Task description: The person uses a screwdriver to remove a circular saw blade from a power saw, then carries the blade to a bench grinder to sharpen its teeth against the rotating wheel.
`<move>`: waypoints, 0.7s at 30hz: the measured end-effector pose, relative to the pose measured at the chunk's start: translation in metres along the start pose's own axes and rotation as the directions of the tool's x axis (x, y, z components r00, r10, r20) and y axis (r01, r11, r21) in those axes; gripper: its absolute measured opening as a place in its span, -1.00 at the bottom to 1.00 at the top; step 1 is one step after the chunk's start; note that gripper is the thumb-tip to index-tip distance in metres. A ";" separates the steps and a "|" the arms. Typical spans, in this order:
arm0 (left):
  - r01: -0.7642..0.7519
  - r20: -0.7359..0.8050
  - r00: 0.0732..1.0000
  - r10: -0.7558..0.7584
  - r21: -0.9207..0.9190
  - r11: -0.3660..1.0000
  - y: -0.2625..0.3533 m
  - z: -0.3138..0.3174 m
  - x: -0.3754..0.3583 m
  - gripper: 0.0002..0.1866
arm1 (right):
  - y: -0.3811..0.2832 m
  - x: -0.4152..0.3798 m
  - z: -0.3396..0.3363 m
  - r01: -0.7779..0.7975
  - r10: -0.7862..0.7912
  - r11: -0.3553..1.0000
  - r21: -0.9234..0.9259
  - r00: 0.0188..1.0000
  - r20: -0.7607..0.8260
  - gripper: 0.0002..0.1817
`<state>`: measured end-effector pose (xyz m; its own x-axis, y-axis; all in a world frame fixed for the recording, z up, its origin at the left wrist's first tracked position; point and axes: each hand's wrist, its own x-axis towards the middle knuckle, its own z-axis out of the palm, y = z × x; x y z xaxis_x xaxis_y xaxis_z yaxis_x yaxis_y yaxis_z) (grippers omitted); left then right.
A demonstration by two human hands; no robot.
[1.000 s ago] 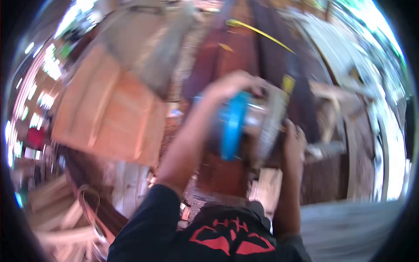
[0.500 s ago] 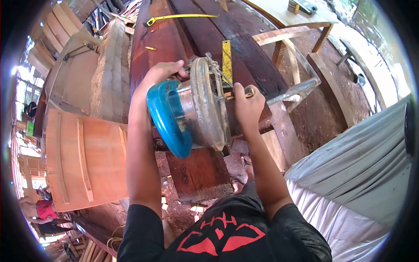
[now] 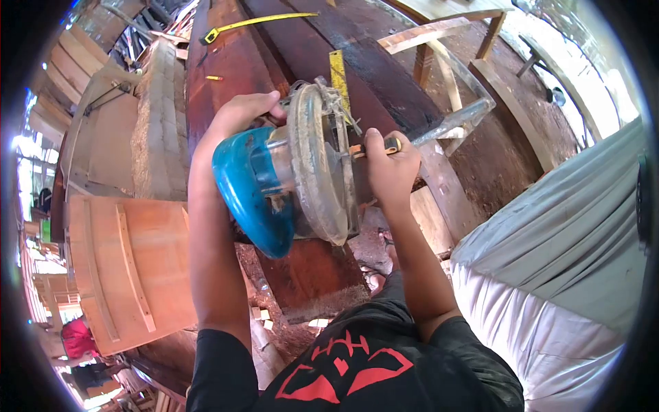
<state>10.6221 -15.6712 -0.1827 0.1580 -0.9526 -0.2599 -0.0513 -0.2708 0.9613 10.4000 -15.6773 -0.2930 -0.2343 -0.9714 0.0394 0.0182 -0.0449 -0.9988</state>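
Note:
A circular saw with a blue motor housing and a dusty, worn guard is held up over dark red-brown boards. My left hand is closed on its far side, the thumb near the guard's top; most of those fingers are hidden behind the saw. In my right hand is a screwdriver-like tool with an orange and black handle. Its front end points at the saw's guard and base; whether it touches cannot be made out. Beyond the saw, a yellow ruler or square lies on the boards.
A yellow tape measure, blade extended, and a short yellow pencil lie on the boards. A wooden frame stands right, above a grey cloth cover. At left are a plywood panel and a person in red.
The view has shifted, so the boards and the things on them appear farther left and up. The saw has tilted slightly, its blue housing lower left. Both hands keep their hold.

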 end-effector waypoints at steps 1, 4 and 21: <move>0.024 -0.026 0.999 -0.024 -0.004 1.000 0.001 0.003 0.002 -0.69 | -0.001 0.001 -0.001 -0.003 0.003 1.000 -0.023 1.000 0.001 -0.54; 0.116 -0.049 0.991 -0.121 -0.102 0.988 0.005 0.008 -0.013 -0.69 | -0.007 0.007 0.002 0.018 -0.017 0.997 -0.076 1.000 0.013 -0.56; -0.178 -0.164 0.972 0.168 -0.047 0.983 -0.006 0.006 -0.039 -0.68 | -0.027 0.009 0.005 0.227 -0.219 0.970 -0.086 0.972 0.091 -0.62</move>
<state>10.6104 -15.6331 -0.1789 0.3064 -0.9488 -0.0763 -0.0326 -0.0906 0.9954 10.4028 -15.6861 -0.2656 -0.1433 -0.9551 0.2594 -0.1188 -0.2436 -0.9626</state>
